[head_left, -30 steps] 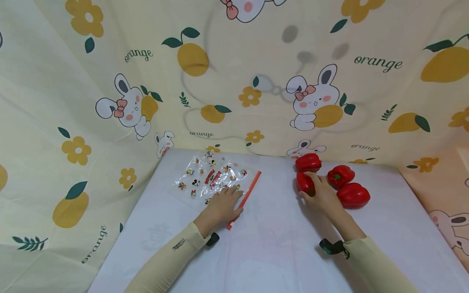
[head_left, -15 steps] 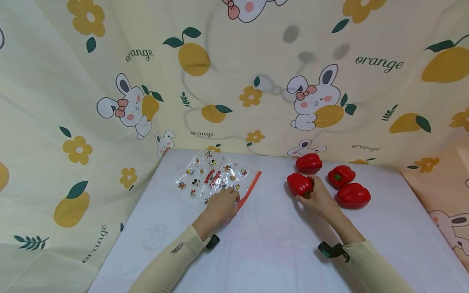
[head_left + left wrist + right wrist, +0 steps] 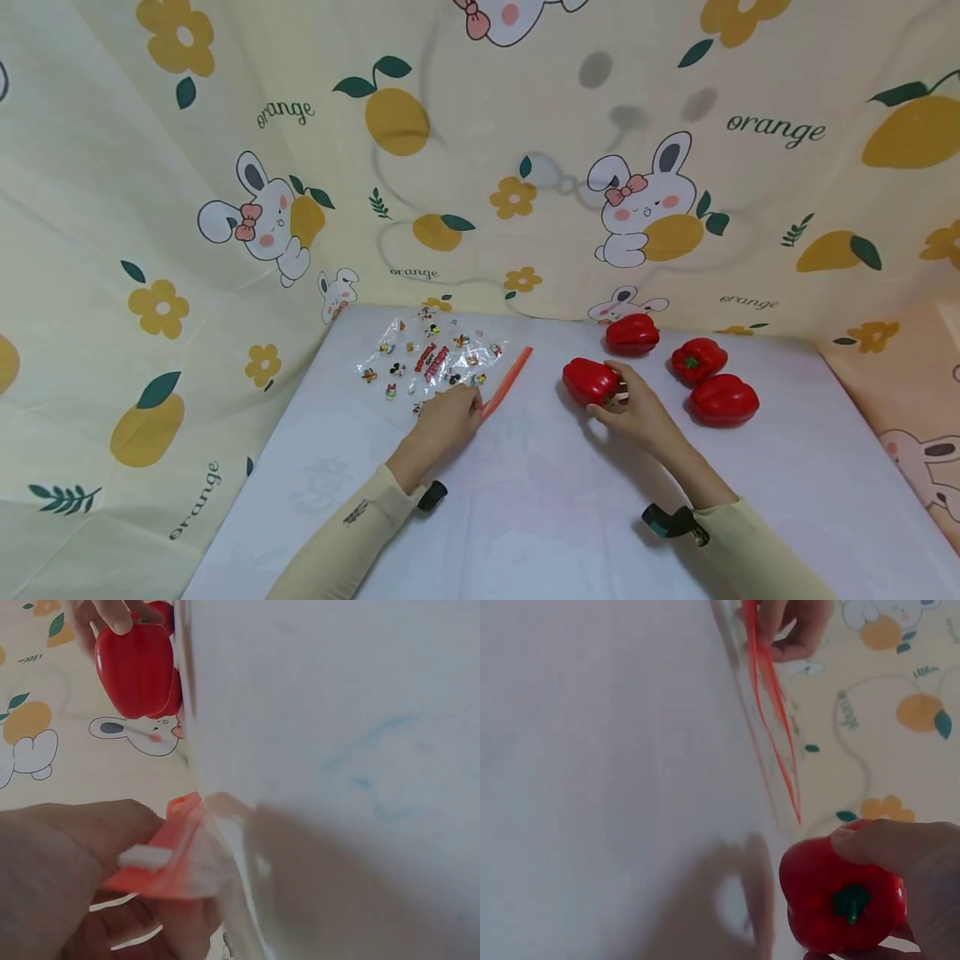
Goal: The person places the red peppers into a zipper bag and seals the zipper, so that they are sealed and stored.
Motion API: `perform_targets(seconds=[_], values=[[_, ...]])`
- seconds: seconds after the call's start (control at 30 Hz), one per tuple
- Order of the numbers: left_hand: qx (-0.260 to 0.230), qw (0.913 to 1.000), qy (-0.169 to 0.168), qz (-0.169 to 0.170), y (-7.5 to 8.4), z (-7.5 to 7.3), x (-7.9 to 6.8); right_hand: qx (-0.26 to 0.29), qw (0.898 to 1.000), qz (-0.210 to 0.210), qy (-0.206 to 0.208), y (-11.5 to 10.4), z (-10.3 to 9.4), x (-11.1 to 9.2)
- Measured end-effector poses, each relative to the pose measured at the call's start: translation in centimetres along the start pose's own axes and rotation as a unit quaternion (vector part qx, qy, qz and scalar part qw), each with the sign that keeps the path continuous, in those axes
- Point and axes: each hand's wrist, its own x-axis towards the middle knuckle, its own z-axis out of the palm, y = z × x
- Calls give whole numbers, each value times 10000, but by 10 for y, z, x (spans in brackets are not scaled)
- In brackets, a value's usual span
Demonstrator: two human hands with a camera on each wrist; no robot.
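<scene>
My left hand (image 3: 447,414) pinches the red-orange zip edge (image 3: 169,855) of a clear plastic bag (image 3: 408,354) printed with small cartoon figures. In the right wrist view the bag's mouth (image 3: 776,724) shows as two red strips parted by a narrow gap. A red bell pepper (image 3: 590,382) is gripped by my right hand (image 3: 636,407), thumb on one side and fingers on the other. Its green stem (image 3: 850,903) faces back toward the palm. The pepper is held above the table, to the right of the bag.
Behind and right of my right hand lie three more red bell peppers: one at the back (image 3: 632,334), one with its stem showing (image 3: 698,361), and one nearest (image 3: 723,401). A patterned cloth (image 3: 480,167) hangs behind the white table (image 3: 540,517).
My right hand has carried the pepper left, away from the others toward the bag. My left hand has gone from lying flat on the bag to pinching its zip edge and raising it.
</scene>
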Motion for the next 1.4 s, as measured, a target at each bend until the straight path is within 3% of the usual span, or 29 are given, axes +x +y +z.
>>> perform_targets(seconds=[0.13, 0.27, 0.63, 0.87, 1.17, 1.4], values=[[-287, 9995, -119, -66, 0, -6, 0, 198, 9998, 13, -9, -6, 5, -3], [-465, 9989, -22, 27, 0, -9, -2, 385, 9992, 1, 43, -12, 10, -5], [-497, 9947, 872, 214, 4, -9, -3, 798, 9960, -405, 81, -27, 25, -12], [-711, 9888, 1255, 384, 5, -6, -3, 804, 9962, -316, -44, -39, 32, -14], [-746, 9866, 1387, 421, 7, -3, -4, 1039, 9937, -422, -28, -51, 39, -12], [-845, 9874, 1311, 266, 12, -2, -7, 1178, 9920, -455, -78, -58, 49, -9]])
